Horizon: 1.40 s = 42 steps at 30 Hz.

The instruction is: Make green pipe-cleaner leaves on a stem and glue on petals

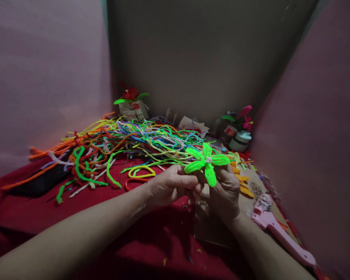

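Mauve side walls [46, 58], grey back wall [210, 54], dim light

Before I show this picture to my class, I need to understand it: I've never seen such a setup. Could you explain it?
No machine here: these are a person's bare hands, seen from a camera worn on the head. The right hand holds up a green flower with a pale centre. The left hand is close beside it; whether it grips too is hidden. Fuzzy coloured stems are heaped over red cloth; a pink tool lies at right.
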Tool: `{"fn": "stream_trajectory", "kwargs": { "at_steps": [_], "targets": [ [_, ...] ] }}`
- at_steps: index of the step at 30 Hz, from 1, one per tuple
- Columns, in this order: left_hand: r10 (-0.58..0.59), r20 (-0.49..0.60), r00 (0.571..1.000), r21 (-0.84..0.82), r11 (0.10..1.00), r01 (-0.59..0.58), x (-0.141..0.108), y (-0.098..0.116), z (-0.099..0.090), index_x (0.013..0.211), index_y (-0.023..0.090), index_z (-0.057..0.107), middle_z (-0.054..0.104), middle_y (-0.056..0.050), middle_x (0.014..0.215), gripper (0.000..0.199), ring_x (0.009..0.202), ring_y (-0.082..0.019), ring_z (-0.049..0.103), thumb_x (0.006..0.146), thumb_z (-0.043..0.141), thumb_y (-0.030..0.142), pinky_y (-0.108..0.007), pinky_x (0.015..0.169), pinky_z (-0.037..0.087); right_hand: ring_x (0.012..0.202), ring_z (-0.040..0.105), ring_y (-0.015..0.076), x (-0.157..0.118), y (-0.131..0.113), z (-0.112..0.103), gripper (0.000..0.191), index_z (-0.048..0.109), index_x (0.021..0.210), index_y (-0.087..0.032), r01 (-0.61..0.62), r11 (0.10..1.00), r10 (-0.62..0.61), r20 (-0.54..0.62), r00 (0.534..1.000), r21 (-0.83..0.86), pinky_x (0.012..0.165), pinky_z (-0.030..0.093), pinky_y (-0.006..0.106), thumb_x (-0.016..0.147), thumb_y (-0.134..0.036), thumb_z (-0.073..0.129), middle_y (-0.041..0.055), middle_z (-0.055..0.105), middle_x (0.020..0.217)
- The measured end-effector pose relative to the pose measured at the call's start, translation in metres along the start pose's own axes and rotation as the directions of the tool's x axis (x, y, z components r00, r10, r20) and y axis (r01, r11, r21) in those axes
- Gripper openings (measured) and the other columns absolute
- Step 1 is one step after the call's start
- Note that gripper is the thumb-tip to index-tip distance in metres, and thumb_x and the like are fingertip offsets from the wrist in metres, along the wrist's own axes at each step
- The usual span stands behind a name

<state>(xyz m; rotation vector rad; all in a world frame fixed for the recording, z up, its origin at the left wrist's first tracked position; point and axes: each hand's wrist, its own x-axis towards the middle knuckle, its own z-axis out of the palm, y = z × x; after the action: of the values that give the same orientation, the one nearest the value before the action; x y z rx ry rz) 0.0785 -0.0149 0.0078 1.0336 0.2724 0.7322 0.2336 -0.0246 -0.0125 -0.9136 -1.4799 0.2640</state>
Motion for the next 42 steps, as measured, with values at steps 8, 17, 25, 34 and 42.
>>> {"fn": "stream_trajectory", "kwargs": {
  "at_steps": [8,17,25,34,42],
  "targets": [
    [0.056,-0.154,0.987,0.186,0.982,-0.027,-0.002,-0.007,0.018,0.058,0.011,0.055,0.051,0.0,0.05,0.028,0.044,-0.008,0.045,0.071,0.066,0.033,-0.023,0.047,0.036,0.094,0.053,0.024,0.001,0.008,-0.005,0.017,0.07,0.093,-0.028,0.079,0.99,-0.076,0.035,0.997,-0.118,0.084,0.044,0.043,0.081,-0.024,0.06,0.0041,0.066,0.094],
    [0.245,-0.244,0.938,0.419,0.899,-0.126,-0.002,-0.005,0.028,0.062,0.012,0.061,0.051,0.004,0.051,0.016,0.047,-0.005,0.044,0.076,0.06,0.018,-0.017,0.05,0.036,0.092,0.052,0.0232,0.0,0.01,-0.005,0.021,0.068,0.099,-0.031,0.163,0.971,-0.155,0.058,0.986,-0.176,0.083,0.042,0.041,0.08,-0.025,0.061,0.0019,0.066,0.094],
    [0.254,-0.223,0.941,0.501,0.858,-0.113,-0.002,-0.007,0.03,0.066,0.012,0.06,0.057,0.002,0.058,0.017,0.04,-0.005,0.046,0.079,0.056,0.024,-0.018,0.041,0.037,0.089,0.053,0.0224,-0.002,0.005,-0.002,0.014,0.07,0.09,-0.027,0.123,0.974,-0.119,0.037,0.992,-0.188,0.079,0.044,0.038,0.081,-0.023,0.059,0.0029,0.065,0.09],
    [0.137,-0.161,0.978,0.529,0.848,-0.032,-0.006,-0.004,0.024,0.054,0.013,0.049,0.05,0.003,0.045,0.033,0.035,-0.004,0.042,0.08,0.056,0.031,-0.018,0.039,0.032,0.092,0.054,0.021,0.002,0.001,-0.003,0.016,0.069,0.091,-0.027,0.141,0.98,-0.143,-0.007,0.99,-0.137,0.083,0.042,0.038,0.084,-0.022,0.056,0.0021,0.067,0.093],
    [0.032,-0.17,0.985,0.397,0.917,0.039,0.0,-0.015,0.009,0.061,0.014,0.05,0.04,0.007,0.042,0.032,0.034,-0.002,0.03,0.075,0.063,0.04,-0.016,0.034,0.019,0.094,0.054,0.0217,0.002,0.001,-0.001,0.017,0.07,0.092,-0.025,0.06,0.997,-0.06,-0.002,0.998,-0.058,0.087,0.042,0.04,0.082,-0.023,0.057,0.004,0.065,0.093]
  ]
}}
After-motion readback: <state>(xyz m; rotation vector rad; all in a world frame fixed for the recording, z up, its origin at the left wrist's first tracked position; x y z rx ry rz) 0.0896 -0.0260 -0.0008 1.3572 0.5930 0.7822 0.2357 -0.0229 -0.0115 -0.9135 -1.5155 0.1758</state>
